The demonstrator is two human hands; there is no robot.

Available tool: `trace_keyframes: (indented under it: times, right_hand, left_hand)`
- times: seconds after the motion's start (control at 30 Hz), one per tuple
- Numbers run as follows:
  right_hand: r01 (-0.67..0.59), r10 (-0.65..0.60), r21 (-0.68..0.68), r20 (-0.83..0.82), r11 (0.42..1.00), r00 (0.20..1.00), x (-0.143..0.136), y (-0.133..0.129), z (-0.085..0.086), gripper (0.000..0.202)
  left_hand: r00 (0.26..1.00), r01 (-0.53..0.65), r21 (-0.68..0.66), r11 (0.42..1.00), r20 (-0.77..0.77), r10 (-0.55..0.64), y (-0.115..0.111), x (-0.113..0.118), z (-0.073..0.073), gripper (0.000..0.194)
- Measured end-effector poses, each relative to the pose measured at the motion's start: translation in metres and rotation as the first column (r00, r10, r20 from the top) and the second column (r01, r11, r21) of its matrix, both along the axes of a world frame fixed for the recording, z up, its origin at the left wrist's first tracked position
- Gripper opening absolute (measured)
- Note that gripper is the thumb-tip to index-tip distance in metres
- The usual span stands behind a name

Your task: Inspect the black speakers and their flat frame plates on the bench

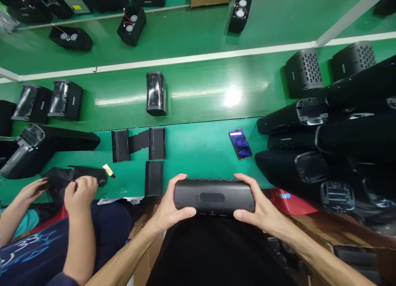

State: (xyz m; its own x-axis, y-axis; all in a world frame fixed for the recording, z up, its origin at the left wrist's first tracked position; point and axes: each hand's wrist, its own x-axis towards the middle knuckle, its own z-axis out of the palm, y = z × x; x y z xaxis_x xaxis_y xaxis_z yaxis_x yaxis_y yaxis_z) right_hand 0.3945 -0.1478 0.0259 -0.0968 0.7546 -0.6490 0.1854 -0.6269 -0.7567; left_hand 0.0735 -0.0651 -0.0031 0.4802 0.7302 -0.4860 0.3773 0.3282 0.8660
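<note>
A long black speaker casing [213, 195] lies level in front of my body at the table's front edge. It has an oval recessed panel on the side facing up. My left hand [171, 207] is wrapped round its left end, thumb on the near side and fingers at the far edge. Its right end is gripped the same way by my right hand [255, 203]. Left of the casing, three black panels lie on the green table: one near panel [154, 178], one behind it [157, 143], and one farther left [120, 145], with a flat dark strip [138, 141] between the rear two.
A phone [240, 144] lies right of centre. Stacked long black housings [297, 166] crowd the right side. One speaker [156, 93] stands on the bench behind; open speaker boxes [131, 26] sit on the shelf. At left, a co-worker's hands [80, 191] handle dark material.
</note>
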Motion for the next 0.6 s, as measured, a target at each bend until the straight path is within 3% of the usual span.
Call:
trace_keyframes:
  times: [0.13,0.27,0.37,0.47,0.53,0.6]
  right_hand:
    - [0.032,-0.032,0.019,-0.002,0.999,0.999,0.005,-0.001,-0.005,0.089]
    - [0.145,-0.144,0.012,-0.049,0.989,0.988,0.002,0.012,-0.021,0.079]
    - [0.187,-0.217,-0.193,-0.148,0.963,0.965,0.005,0.029,-0.038,0.075]
    - [0.168,-0.278,-0.418,-0.215,0.893,0.936,0.010,0.044,-0.051,0.068]
    - [0.171,-0.318,-0.473,-0.250,0.864,0.915,0.010,0.047,-0.059,0.066]
    - [0.184,-0.343,-0.476,-0.272,0.860,0.899,0.008,0.044,-0.066,0.067]
  left_hand:
    - [0.995,0.066,-0.071,0.995,0.074,-0.061,0.006,0.000,0.000,0.092]
    - [0.994,-0.045,-0.154,0.987,0.093,0.060,0.017,0.012,-0.013,0.087]
    - [0.998,-0.055,-0.289,0.956,0.020,0.064,0.034,0.018,-0.031,0.076]
    - [0.997,-0.045,-0.483,0.874,0.034,0.071,0.050,0.021,-0.050,0.071]
    - [0.988,-0.086,-0.520,0.850,0.068,0.142,0.056,0.022,-0.063,0.074]
    - [0.979,-0.148,-0.479,0.865,0.055,0.198,0.057,0.026,-0.074,0.071]
